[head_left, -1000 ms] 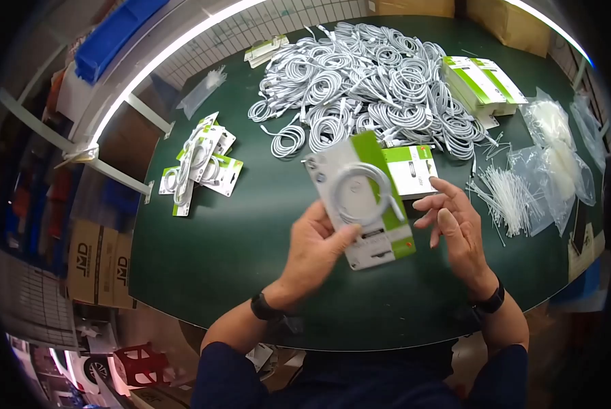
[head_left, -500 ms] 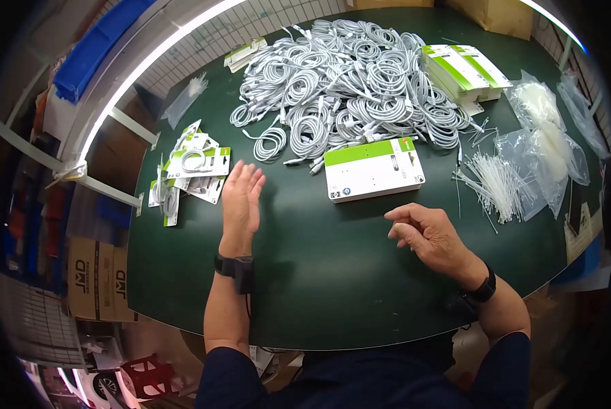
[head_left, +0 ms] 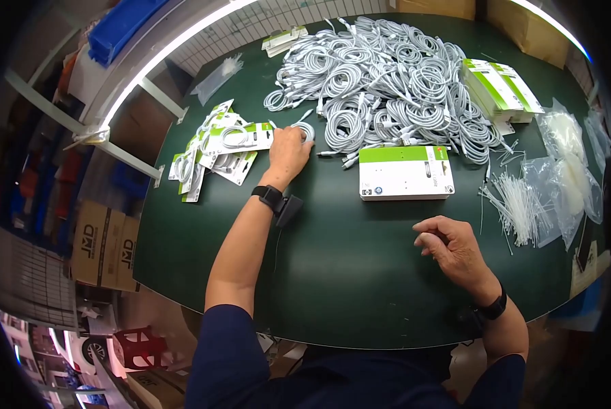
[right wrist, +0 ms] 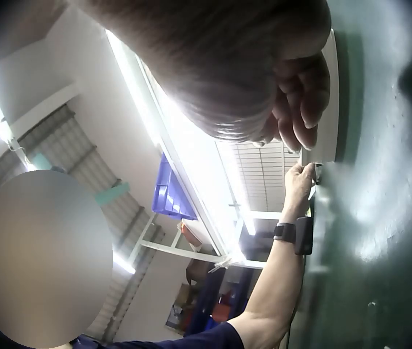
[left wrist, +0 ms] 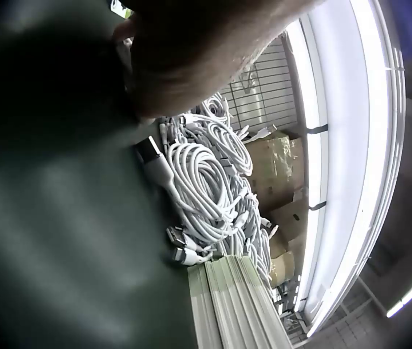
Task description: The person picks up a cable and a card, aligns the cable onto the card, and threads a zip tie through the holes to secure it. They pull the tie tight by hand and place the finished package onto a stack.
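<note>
A smooth white coiled cable (head_left: 307,131), round in form, lies on the dark green, faintly glossy table (head_left: 339,266), left of the large tangled cable pile (head_left: 387,82). Flat green-and-white carded packs (head_left: 217,146) overlap in a loose heap at left. The card stack (head_left: 405,172) is rectangular and straight-edged, near the pile's near edge.

The left hand (head_left: 289,153) grips the coil's left edge with bent fingers; its back hides part of the coil and the fingertips. The right hand (head_left: 455,249) is relaxed at near right, fingers loosely bent, thumb and forefinger apart, grasping nothing.

Thin white cable ties (head_left: 513,204) fan out at right, beside crinkled clear plastic bags (head_left: 564,157). More card stacks (head_left: 499,88) stand at far right.
</note>
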`<state>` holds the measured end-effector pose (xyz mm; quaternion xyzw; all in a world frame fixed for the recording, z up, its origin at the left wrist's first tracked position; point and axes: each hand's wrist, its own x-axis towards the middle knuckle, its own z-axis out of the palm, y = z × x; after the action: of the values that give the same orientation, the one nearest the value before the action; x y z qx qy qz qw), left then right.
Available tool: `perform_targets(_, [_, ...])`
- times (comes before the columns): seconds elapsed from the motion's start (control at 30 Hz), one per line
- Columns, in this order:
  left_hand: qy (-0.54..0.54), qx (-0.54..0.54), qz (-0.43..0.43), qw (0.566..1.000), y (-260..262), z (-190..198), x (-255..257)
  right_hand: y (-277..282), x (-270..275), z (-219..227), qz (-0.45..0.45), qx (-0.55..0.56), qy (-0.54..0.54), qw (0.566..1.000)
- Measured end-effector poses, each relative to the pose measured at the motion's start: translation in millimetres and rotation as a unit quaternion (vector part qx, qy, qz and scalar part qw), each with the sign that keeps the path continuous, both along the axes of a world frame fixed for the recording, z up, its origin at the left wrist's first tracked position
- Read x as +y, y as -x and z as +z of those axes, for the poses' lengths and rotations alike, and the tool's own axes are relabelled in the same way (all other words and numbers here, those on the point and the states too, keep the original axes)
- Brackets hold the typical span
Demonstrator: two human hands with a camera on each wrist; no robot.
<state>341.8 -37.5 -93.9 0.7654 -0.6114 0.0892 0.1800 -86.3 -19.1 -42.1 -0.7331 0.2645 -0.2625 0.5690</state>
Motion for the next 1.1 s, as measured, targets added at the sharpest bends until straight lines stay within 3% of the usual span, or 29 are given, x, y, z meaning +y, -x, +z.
perform_targets(0.13, [0.076, 0.016, 0.056, 0.995, -16, -2, 1, -2, 1, 4, 0.003, 0.006, 0.005, 1.0])
perform_targets(0.2, [0.152, 0.308, 0.084, 0.935, -18, 16, 6, -2, 1, 6, 0.007, 0.013, 0.01, 1.0])
perform_targets(0.23, [0.15, 0.307, 0.081, 0.936, -15, 27, 10, -2, 1, 6, 0.009, 0.016, 0.013, 1.0])
perform_targets(0.3, [0.243, 0.539, -0.014, 0.807, 0, 53, 21, -2, 1, 4, 0.007, 0.013, 0.011, 1.0])
perform_targets(0.33, [0.24, 0.539, -0.016, 0.807, 15, 69, 26, -2, 0, 3, 0.009, 0.011, 0.012, 1.0])
perform_targets(0.43, [0.276, 0.753, -0.059, 0.594, 71, 106, 44, -3, 0, 3, 0.01, 0.003, 0.01, 1.0])
perform_targets(0.47, [0.272, 0.758, -0.063, 0.59, 80, 106, 51, -4, 1, 3, 0.012, -0.003, 0.007, 1.0])
perform_targets(0.57, [0.141, 0.853, -0.218, 0.453, 112, 94, 64, -3, 4, 4, 0.014, -0.009, -0.033, 0.999])
perform_targets(0.6, [0.131, 0.859, -0.225, 0.441, 128, 93, 65, -3, 5, 7, 0.027, -0.021, -0.069, 0.997])
perform_targets(0.7, [0.094, 0.834, -0.213, 0.5, 179, 95, 65, 5, 4, 21, 0.043, -0.039, -0.034, 0.998])
perform_targets(0.73, [0.084, 0.841, -0.22, 0.487, 189, 94, 65, 11, 2, 26, 0.028, -0.029, -0.034, 0.999])
perform_targets(0.83, [0.037, 0.804, -0.237, 0.544, 205, 93, 62, 28, -7, 45, 0.031, -0.024, -0.08, 0.996])
perform_targets(1.0, [0.034, 0.839, -0.25, 0.481, 220, 93, 58, 21, -6, 38, 0.056, -0.028, -0.128, 0.99])
perform_targets(1.03, [0.083, 0.718, -0.288, 0.628, 223, 93, 58, 22, -7, 38, 0.058, -0.044, -0.166, 0.983])
perform_targets(1.07, [0.129, 0.569, -0.315, 0.749, 226, 93, 59, 23, -8, 38, 0.06, -0.06, -0.204, 0.975])
perform_targets(1.1, [0.172, 0.397, -0.33, 0.839, 228, 93, 59, 25, -11, 38, 0.062, -0.076, -0.241, 0.966])
